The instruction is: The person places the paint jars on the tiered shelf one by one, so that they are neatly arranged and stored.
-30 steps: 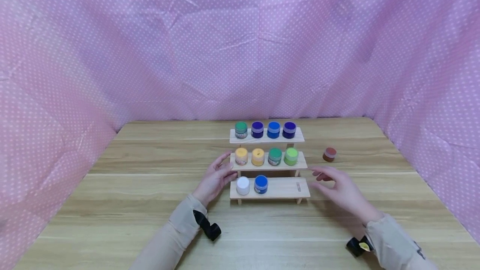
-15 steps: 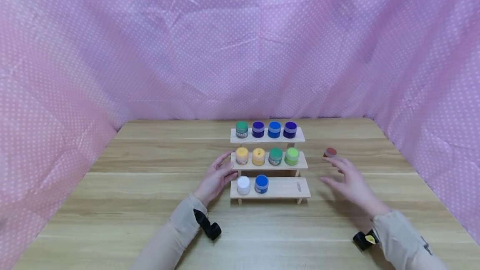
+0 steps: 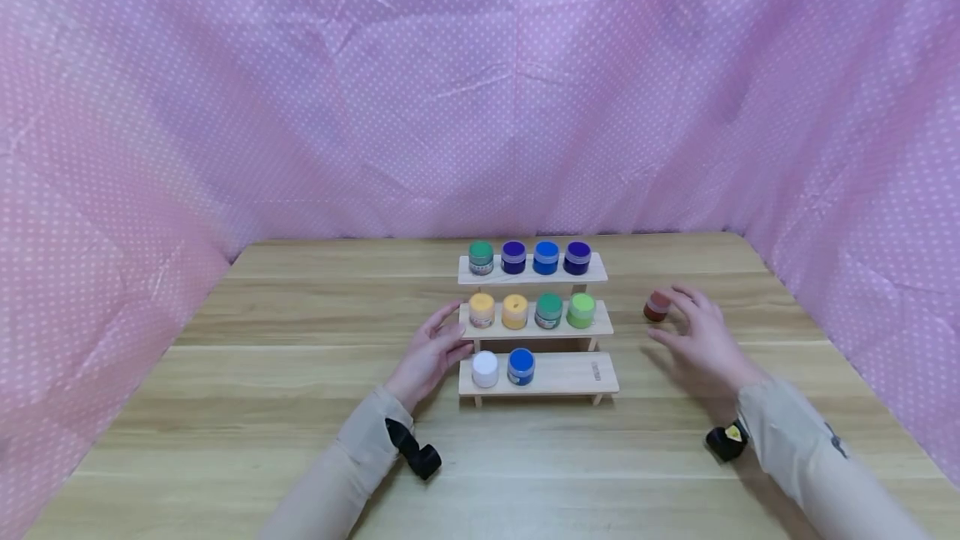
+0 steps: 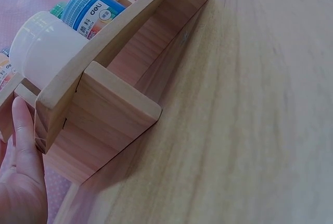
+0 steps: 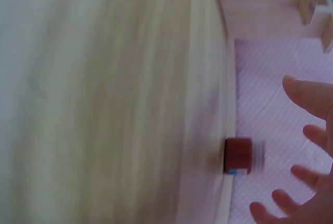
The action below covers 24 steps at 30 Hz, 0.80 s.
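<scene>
A small jar of red-brown paint (image 3: 656, 307) stands upright on the table, right of a three-tier wooden rack (image 3: 566, 373). My right hand (image 3: 701, 340) is at the jar's right side, fingers spread; in the right wrist view the jar (image 5: 238, 155) stands apart from the fingers. At the rack's left side, my left hand (image 3: 426, 357) rests its fingers by the middle and lower tiers, holding no jar. On the lower tier sit a white jar (image 3: 485, 369) and a blue jar (image 3: 521, 366). In the left wrist view, a fingertip (image 4: 21, 110) touches the rack's end.
Two yellow jars, a green jar (image 3: 548, 312) and a light green jar (image 3: 581, 311) line the middle tier. The top tier bears another green jar (image 3: 481, 257) and several blue and purple ones. Pink dotted cloth (image 3: 480, 107) hangs behind the wooden table (image 3: 300, 315).
My right hand has moved from beside the rack, right and away from me, to the red-brown jar. The left hand has stayed at the rack.
</scene>
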Each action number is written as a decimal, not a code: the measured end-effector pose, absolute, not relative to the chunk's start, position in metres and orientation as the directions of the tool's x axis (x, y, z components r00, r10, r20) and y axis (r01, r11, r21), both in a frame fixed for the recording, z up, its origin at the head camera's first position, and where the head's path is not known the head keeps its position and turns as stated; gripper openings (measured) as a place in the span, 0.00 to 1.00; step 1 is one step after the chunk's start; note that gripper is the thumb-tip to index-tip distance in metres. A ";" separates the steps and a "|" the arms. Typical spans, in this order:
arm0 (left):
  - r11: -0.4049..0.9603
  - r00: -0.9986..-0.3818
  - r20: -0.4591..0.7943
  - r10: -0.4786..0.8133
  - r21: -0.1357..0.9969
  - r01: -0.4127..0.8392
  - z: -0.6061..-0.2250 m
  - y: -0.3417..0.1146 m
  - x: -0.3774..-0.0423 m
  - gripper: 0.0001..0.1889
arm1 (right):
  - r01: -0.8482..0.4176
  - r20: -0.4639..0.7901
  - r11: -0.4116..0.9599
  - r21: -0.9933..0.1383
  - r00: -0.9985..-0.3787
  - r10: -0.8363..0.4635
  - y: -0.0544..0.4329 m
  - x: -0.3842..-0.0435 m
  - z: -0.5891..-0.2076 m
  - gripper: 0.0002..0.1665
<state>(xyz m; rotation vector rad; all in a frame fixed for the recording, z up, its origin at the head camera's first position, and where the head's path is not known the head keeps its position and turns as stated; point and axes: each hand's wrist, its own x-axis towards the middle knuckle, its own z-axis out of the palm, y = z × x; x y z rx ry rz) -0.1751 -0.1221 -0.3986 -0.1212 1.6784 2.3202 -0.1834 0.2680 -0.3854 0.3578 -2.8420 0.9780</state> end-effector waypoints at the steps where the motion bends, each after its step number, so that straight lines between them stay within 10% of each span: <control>1: -0.285 -0.959 -0.227 0.172 0.920 -0.269 -0.399 -0.122 -0.175 0.29 | -0.261 0.185 0.765 -0.588 -0.965 -0.187 0.269 -0.186 -0.386 0.40; 24: -0.304 -0.957 -0.227 0.179 0.913 -0.273 -0.397 -0.123 -0.172 0.29 | -0.343 0.256 0.808 -0.479 -0.935 -0.246 0.273 -0.218 -0.394 0.27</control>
